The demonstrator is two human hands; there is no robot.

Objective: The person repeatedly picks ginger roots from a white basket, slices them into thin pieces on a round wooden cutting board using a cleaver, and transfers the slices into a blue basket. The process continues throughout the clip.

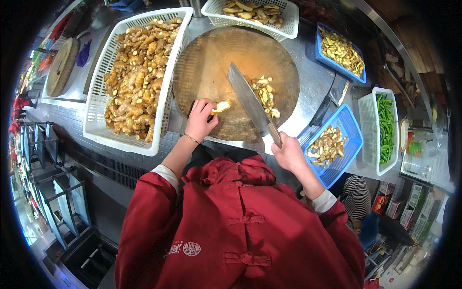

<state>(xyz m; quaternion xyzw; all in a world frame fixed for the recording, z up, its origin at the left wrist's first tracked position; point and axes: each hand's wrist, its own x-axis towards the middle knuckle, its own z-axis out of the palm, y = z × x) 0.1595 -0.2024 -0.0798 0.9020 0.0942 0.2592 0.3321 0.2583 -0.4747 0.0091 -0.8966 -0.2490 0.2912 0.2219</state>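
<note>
On the round wooden chopping block (202, 68), my left hand (201, 117) pinches a piece of ginger root (221, 107) with a pale cut face, near the block's front left. My right hand (288, 151) grips the wooden handle of a cleaver (249, 95). Its broad steel blade slants up and left across the block, apart from the ginger in my left hand. Just right of the blade lies a small heap of ginger trimmings (264, 92), partly hidden behind the blade.
Left of the block stands a white basket (157, 141) heaped with ginger roots (139, 77). Behind is a white basket (288, 30) of cut ginger (252, 13). To the right are blue baskets (352, 139) (318, 50) of ginger pieces and a white basket (366, 119) of green chili peppers (385, 126).
</note>
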